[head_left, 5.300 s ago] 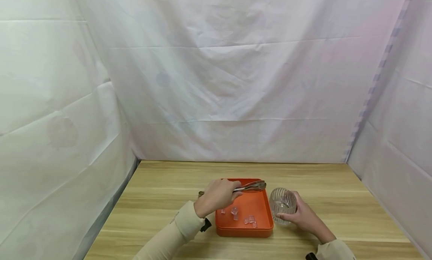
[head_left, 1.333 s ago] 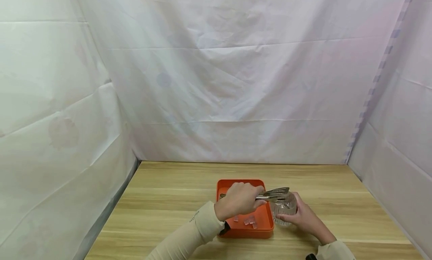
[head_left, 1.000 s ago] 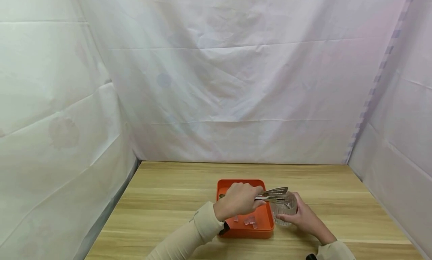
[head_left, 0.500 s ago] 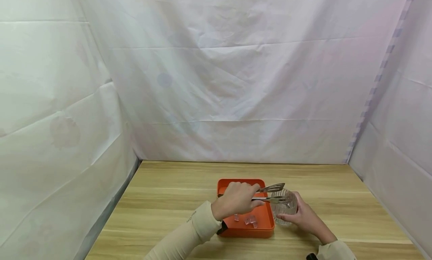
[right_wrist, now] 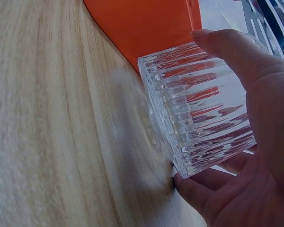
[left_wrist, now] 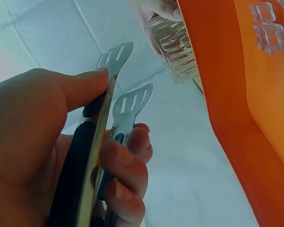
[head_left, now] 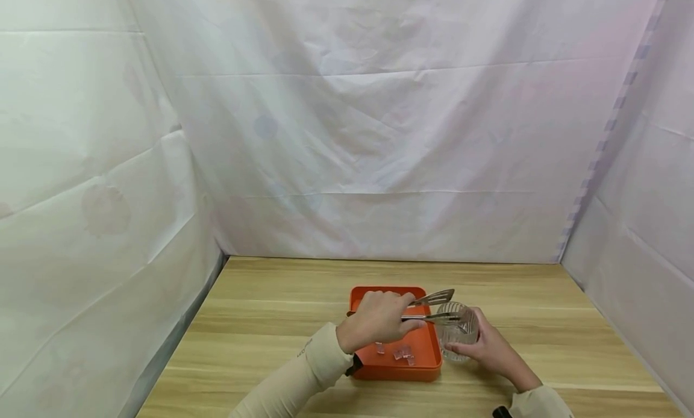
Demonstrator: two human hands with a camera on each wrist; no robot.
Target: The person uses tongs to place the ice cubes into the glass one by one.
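Observation:
My left hand (head_left: 376, 321) grips metal tongs (head_left: 428, 317) with slotted ends and dark handles. The tong arms (left_wrist: 123, 106) stand spread apart with nothing between their tips. One tong end overlaps the mouth of the ribbed clear glass (head_left: 456, 333) in the head view; the other sits further back, above the tray's far right corner. My right hand (head_left: 490, 349) holds that glass around its side, thumb in front, just right of the orange tray (head_left: 420, 374). Several clear cubes (head_left: 403, 353), like ice cubes, lie on the tray's floor. The left hand and sleeve hide the tray's left part.
A wood-grain table (head_left: 271, 297) lies under everything. White cloth (head_left: 352, 135) hangs behind it and along both sides. A dark strap piece (head_left: 355, 365) shows at the left wrist, close to the tray's front left edge.
The left hand first went rightward from over the tray, taking the tongs to the glass. Since then the tong arms have spread apart and the hand has drawn slightly left. The right hand stayed put.

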